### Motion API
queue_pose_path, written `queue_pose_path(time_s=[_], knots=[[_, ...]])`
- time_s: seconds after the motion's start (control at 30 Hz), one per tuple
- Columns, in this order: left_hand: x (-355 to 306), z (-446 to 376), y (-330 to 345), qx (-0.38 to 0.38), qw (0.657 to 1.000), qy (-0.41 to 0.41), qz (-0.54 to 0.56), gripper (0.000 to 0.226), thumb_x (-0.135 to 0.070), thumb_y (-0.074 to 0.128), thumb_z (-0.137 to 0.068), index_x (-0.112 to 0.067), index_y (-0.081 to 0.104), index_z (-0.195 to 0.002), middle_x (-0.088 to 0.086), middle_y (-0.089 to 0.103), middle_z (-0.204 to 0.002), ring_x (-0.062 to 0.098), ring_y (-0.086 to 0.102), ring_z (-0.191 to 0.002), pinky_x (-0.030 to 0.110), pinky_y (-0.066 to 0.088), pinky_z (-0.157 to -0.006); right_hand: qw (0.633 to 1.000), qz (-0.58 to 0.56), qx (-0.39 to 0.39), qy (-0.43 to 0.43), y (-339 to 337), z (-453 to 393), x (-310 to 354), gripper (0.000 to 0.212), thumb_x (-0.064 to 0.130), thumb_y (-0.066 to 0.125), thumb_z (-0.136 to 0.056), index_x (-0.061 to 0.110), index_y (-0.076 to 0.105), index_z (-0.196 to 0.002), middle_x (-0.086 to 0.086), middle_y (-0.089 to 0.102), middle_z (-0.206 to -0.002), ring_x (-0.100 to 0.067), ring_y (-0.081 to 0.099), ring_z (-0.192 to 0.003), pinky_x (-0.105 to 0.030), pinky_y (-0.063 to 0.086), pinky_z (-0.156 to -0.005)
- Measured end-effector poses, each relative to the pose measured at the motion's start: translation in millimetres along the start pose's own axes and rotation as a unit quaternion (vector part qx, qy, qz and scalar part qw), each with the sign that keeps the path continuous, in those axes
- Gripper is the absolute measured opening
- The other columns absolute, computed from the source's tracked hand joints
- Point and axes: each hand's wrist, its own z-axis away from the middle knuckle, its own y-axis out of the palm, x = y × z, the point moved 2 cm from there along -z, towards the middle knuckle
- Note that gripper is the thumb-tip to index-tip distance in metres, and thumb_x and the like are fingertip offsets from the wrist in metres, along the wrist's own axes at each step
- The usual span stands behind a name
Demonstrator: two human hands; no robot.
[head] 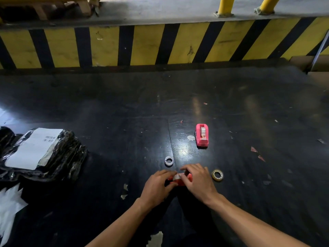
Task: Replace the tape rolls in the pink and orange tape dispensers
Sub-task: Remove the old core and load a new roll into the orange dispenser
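The orange tape dispenser (179, 180) sits on the black table near me, mostly hidden by both hands. My left hand (157, 187) grips its left side. My right hand (197, 180) covers its right side, fingers on a pale tape roll (176, 177) at its top. The pink tape dispenser (202, 135) stands farther back, upright, with a roll inside. A small white plastic core ring (169, 160) lies just beyond my left hand. A yellowish tape roll (217, 175) lies flat to the right of my right hand.
A black-wrapped parcel (41, 154) with a white label lies at the left. White paper (8, 207) sits at the lower left edge. Bits of torn tape and paper litter the table (124, 113). A yellow-and-black striped barrier (160, 45) runs along the far side.
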Motion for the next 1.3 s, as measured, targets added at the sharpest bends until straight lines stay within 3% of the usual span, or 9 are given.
queue_pose_path(time_s=[0.23,0.53,0.93,1.03,1.1,1.17,1.3], knots=[[-0.3,2.3,0.9,-0.024,1.0,-0.016,0.008,0.042,-0.049,0.066,-0.087,-0.035,0.064,-0.127,-0.018,0.068,-0.122,0.006,0.06,-0.11,0.027,0.051,-0.09,0.988,0.114,0.004,0.104,5.1,6.2,14.2,0.032,0.056,0.048,-0.084,0.029,0.065,-0.087,0.008,0.066,-0.095,-0.019,0.052,-0.099,-0.038,0.024,-0.081],[-0.2,4.7,3.4,-0.028,0.999,-0.026,0.023,0.04,-0.044,0.068,-0.086,-0.036,0.065,-0.124,-0.02,0.067,-0.122,0.004,0.061,-0.111,0.029,0.052,-0.091,0.993,0.031,0.009,0.116,4.0,2.8,26.2,0.016,0.044,0.056,-0.086,0.03,0.063,-0.086,0.011,0.068,-0.093,-0.012,0.054,-0.1,-0.031,0.015,-0.076],[3.5,4.8,2.1,-0.017,1.0,-0.018,-0.001,0.045,-0.051,0.066,-0.087,-0.037,0.061,-0.13,-0.02,0.065,-0.128,0.004,0.059,-0.114,0.029,0.051,-0.092,0.98,-0.069,0.02,0.187,-18.4,1.3,-9.9,0.004,0.022,0.067,-0.083,0.018,0.07,-0.084,0.0,0.075,-0.088,-0.025,0.066,-0.091,-0.04,0.044,-0.086],[3.9,4.5,0.5,-0.013,1.0,-0.017,-0.004,0.046,-0.052,0.065,-0.088,-0.037,0.061,-0.131,-0.02,0.065,-0.129,0.005,0.058,-0.114,0.029,0.051,-0.092,0.976,-0.085,0.011,0.202,-26.5,1.8,-17.9,0.004,0.018,0.069,-0.083,0.015,0.071,-0.084,-0.002,0.075,-0.087,-0.024,0.067,-0.086,-0.031,0.045,-0.08],[3.8,4.6,-0.4,-0.011,1.0,-0.016,-0.004,0.046,-0.052,0.065,-0.088,-0.037,0.06,-0.131,-0.019,0.064,-0.13,0.005,0.058,-0.115,0.031,0.051,-0.093,0.974,-0.093,0.006,0.208,-30.4,2.9,-21.7,0.003,0.017,0.069,-0.083,0.015,0.071,-0.084,-0.001,0.076,-0.087,-0.023,0.068,-0.086,-0.033,0.047,-0.084],[3.4,4.7,-1.1,-0.008,1.0,-0.014,-0.005,0.046,-0.052,0.065,-0.088,-0.036,0.061,-0.132,-0.019,0.065,-0.13,0.006,0.058,-0.115,0.031,0.051,-0.093,0.974,-0.109,0.007,0.198,-32.1,4.4,-23.9,0.002,0.017,0.069,-0.084,0.018,0.07,-0.085,0.002,0.075,-0.085,-0.02,0.068,-0.084,-0.037,0.049,-0.087],[4.0,3.7,-2.6,-0.011,1.0,-0.015,0.002,0.044,-0.051,0.065,-0.088,-0.037,0.062,-0.13,-0.019,0.065,-0.129,0.006,0.058,-0.116,0.031,0.05,-0.095,0.987,-0.102,0.003,0.126,-30.6,9.4,-26.2,0.016,0.009,0.067,-0.082,0.024,0.069,-0.082,0.011,0.068,-0.076,-0.012,0.059,-0.075,-0.036,0.047,-0.079]])
